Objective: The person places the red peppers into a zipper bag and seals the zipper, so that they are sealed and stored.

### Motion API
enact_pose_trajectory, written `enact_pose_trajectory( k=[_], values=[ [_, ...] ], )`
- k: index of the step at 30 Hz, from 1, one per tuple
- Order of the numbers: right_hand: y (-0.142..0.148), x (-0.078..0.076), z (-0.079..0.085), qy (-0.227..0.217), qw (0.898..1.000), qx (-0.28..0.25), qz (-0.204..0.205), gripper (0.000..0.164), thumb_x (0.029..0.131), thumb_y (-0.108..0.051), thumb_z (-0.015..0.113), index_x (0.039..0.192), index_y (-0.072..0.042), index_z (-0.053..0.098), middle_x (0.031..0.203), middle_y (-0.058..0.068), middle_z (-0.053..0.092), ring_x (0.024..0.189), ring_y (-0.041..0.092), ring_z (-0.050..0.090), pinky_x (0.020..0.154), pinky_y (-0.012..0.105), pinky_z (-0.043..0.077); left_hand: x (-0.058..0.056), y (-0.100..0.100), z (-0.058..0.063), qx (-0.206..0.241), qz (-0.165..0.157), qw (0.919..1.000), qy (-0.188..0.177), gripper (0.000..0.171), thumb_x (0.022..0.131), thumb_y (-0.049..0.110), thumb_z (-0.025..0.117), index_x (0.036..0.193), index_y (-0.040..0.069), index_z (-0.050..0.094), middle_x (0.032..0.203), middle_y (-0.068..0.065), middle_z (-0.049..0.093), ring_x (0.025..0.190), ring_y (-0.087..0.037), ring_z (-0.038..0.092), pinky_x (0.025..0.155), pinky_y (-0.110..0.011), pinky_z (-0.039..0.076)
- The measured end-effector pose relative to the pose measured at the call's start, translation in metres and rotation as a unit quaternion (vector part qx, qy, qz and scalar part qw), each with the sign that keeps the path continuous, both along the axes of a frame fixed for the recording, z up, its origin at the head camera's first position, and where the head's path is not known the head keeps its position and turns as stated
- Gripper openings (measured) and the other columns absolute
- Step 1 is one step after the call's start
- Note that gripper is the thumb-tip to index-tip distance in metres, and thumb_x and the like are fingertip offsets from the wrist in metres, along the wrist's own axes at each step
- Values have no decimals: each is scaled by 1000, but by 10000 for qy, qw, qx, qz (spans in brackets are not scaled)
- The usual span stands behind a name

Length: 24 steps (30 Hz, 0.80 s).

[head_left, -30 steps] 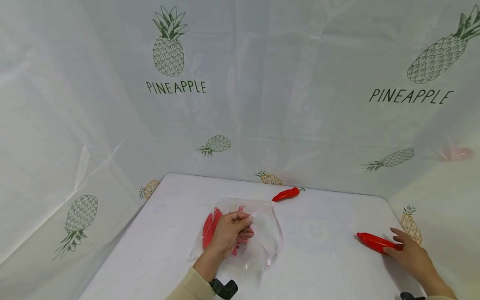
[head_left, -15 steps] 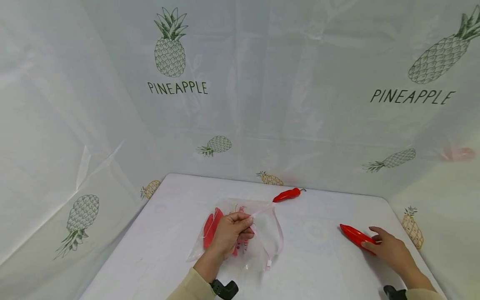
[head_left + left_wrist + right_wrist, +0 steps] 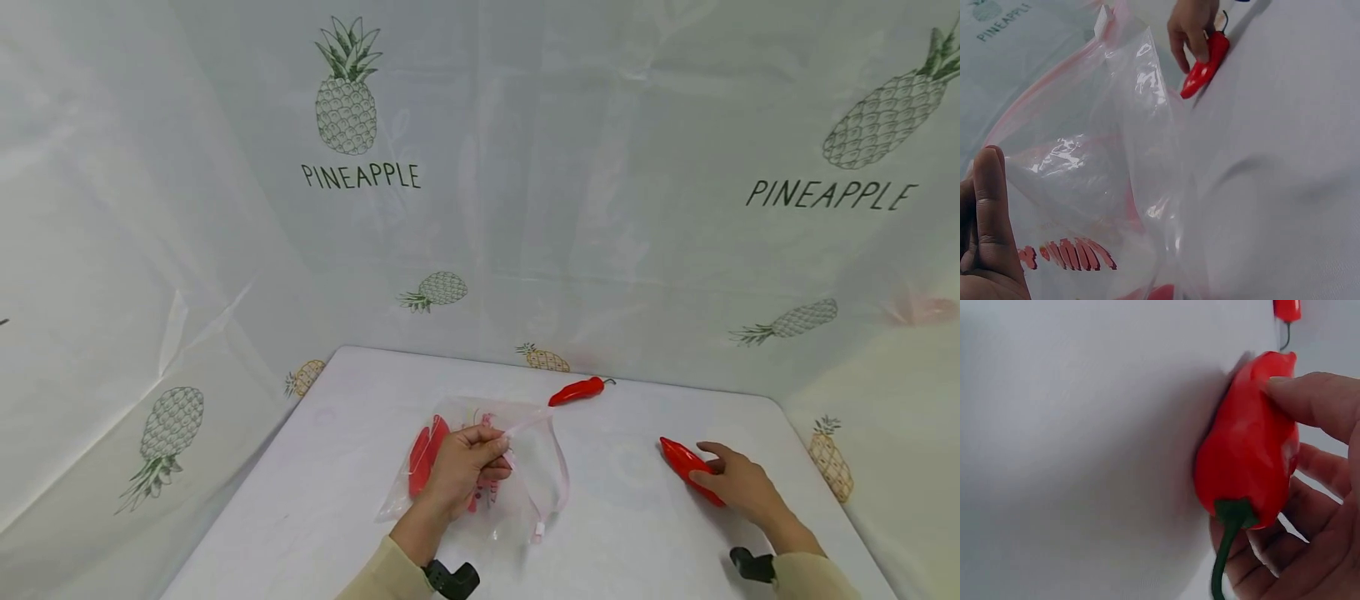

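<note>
At the rim of a clear zip bag (image 3: 517, 500) with a pink slider edge, my left hand (image 3: 467, 467) pinches the plastic between thumb and fingers. The bag's mouth gapes toward the right. Red pepper-like pieces (image 3: 427, 454) show inside it, partly behind the hand and the red print. On the right, my right hand (image 3: 738, 483) grips a red chili pepper (image 3: 1244, 447), thumb on one side and fingers on the other. Its green stem (image 3: 1227, 550) is plain in the right wrist view. The pepper is low over the table; whether it touches, I cannot tell.
A second red chili pepper (image 3: 577, 391) lies near the back edge of the white table (image 3: 360, 400). A translucent curtain printed with pineapples (image 3: 347, 117) hangs behind and beside the table. A blurred red shape (image 3: 922, 310) shows through it at far right.
My right hand has moved left across the table with the chili pepper, closer to the bag. The left hand and the bag have stayed nearly still.
</note>
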State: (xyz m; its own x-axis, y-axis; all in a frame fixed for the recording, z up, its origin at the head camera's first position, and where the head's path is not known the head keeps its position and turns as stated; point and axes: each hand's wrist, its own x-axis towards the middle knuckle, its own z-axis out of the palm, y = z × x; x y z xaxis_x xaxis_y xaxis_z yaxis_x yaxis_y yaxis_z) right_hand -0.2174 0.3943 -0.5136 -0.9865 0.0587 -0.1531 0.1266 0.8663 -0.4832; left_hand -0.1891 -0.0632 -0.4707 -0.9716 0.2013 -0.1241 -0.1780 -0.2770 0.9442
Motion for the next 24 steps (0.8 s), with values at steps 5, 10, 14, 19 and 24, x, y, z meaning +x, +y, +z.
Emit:
enact_pose_trajectory(
  k=[5, 10, 14, 19, 24],
  values=[
    [-12, -1, 4, 438, 9979, -444, -171, 77, 99, -35, 73, 153, 7, 38, 133, 42, 58, 114, 53, 62, 79, 53, 66, 0, 0, -1, 30, 10, 10000, 26, 34, 98, 17, 76, 121, -7, 68, 86, -7, 76, 72, -15, 76, 76, -30, 66],
    [-23, -1, 10, 790, 9903, -980, -580, 82, 102, -36, 68, 160, 6, 27, 141, 42, 52, 122, 57, 55, 80, 53, 66, 0, 0, -2, 28, 35, 10000, 25, 31, 98, 17, 76, 119, -5, 70, 86, -7, 76, 72, -15, 76, 76, -30, 66],
    [-32, 1, 13, 879, 9828, -1347, -912, 84, 104, -34, 67, 164, 3, 21, 147, 41, 48, 129, 58, 50, 83, 55, 66, 0, 0, -2, 51, 38, 10000, 23, 30, 98, 17, 76, 118, -5, 71, 87, -8, 76, 72, -15, 76, 76, -30, 66],
    [-41, 1, 14, 884, 9747, -1722, -1119, 88, 104, -33, 68, 168, -5, 15, 151, 38, 43, 134, 57, 46, 85, 54, 66, 1, 0, -2, 67, 34, 10000, 39, 32, 98, 17, 76, 120, -6, 70, 87, -8, 76, 72, -15, 76, 76, -30, 66],
    [-53, 4, 16, 1002, 9692, -1975, -1077, 87, 104, -30, 68, 169, -9, 13, 151, 37, 43, 133, 57, 48, 82, 50, 67, 0, -1, -1, 58, 27, 10000, 42, 30, 98, 17, 76, 119, -4, 71, 87, -7, 76, 72, -14, 76, 77, -31, 66]
  ],
)
